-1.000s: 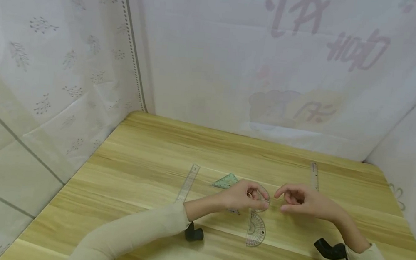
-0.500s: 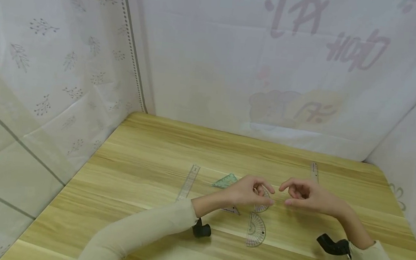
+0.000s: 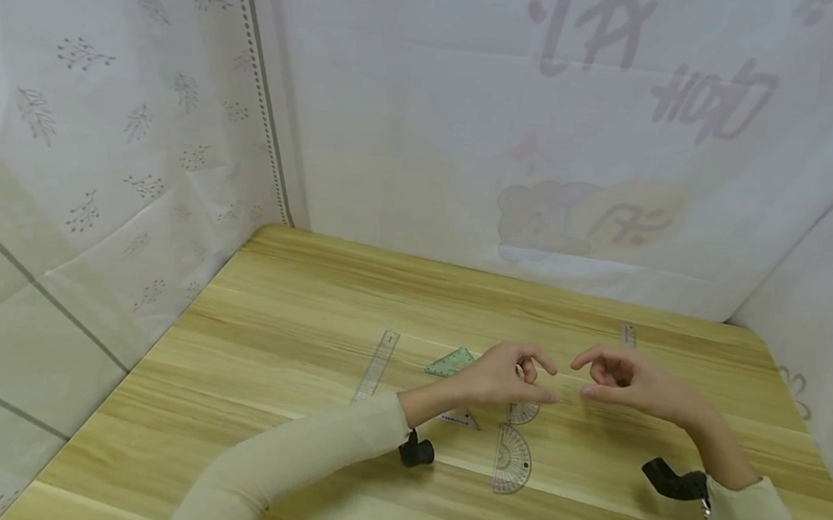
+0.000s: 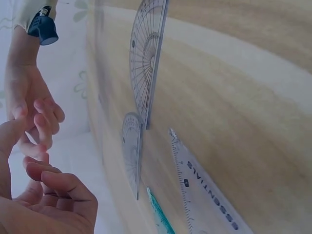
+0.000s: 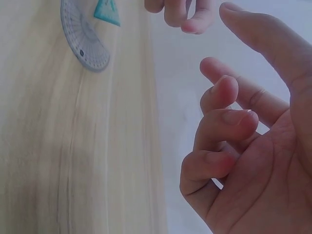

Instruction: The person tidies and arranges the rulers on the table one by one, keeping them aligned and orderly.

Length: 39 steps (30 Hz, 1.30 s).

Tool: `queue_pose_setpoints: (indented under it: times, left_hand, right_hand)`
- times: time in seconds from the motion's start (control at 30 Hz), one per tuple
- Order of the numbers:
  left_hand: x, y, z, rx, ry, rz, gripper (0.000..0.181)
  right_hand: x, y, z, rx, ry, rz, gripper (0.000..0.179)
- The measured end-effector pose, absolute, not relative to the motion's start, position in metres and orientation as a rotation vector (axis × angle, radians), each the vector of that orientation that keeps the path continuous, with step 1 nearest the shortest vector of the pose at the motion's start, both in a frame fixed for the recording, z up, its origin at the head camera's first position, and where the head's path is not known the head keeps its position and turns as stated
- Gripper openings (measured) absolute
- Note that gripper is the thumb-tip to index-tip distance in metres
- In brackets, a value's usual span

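Note:
My left hand (image 3: pixel 503 377) hovers above the table with loosely bent fingers, thumb and forefinger apart, holding nothing. Facing it, my right hand (image 3: pixel 634 386) is also raised, fingers curled loosely and nothing in its grasp. A small gap separates the two hands' fingertips. Below the left hand lies a clear protractor (image 3: pixel 524 413), partly hidden by it. A larger clear protractor (image 3: pixel 513 462) lies nearer the front. A green set square (image 3: pixel 449 362) shows behind the left wrist. The clear set square (image 4: pixel 204 195), printed with lettering, is mostly covered by the left forearm in the head view.
A clear ruler (image 3: pixel 378 365) lies left of the set squares. Another ruler (image 3: pixel 628 336) lies behind the right hand, partly hidden by it. Black wrist-worn devices (image 3: pixel 416 450) hang below both sleeves. Patterned cloth (image 3: pixel 414 126) surrounds the wooden table (image 3: pixel 292 298).
Both hands have drifted to the right and slightly toward the back, still empty. The left hand uncovers more of the clear set square. The tools on the table have not moved.

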<state>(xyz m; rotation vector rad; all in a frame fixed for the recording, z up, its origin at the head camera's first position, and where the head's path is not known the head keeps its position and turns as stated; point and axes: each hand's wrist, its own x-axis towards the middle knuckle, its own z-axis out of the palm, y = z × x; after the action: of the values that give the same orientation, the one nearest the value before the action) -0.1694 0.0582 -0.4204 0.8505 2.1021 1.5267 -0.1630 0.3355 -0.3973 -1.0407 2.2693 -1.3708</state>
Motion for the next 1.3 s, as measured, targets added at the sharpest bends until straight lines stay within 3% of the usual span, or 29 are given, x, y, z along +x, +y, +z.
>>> queue_pose_setpoints:
  times: [0.53, 1.3]
  left_hand:
    - [-0.179, 0.073, -0.419, 0.803, 2.195, 1.504, 0.036]
    - [-0.187, 0.100, -0.418, 0.852, 2.220, 1.423, 0.056]
  right_hand:
    - [-0.171, 0.353, -0.387, -0.937, 2.352, -1.376, 0.029]
    - [-0.180, 0.393, -0.390, -0.740, 2.459, -1.311, 0.033]
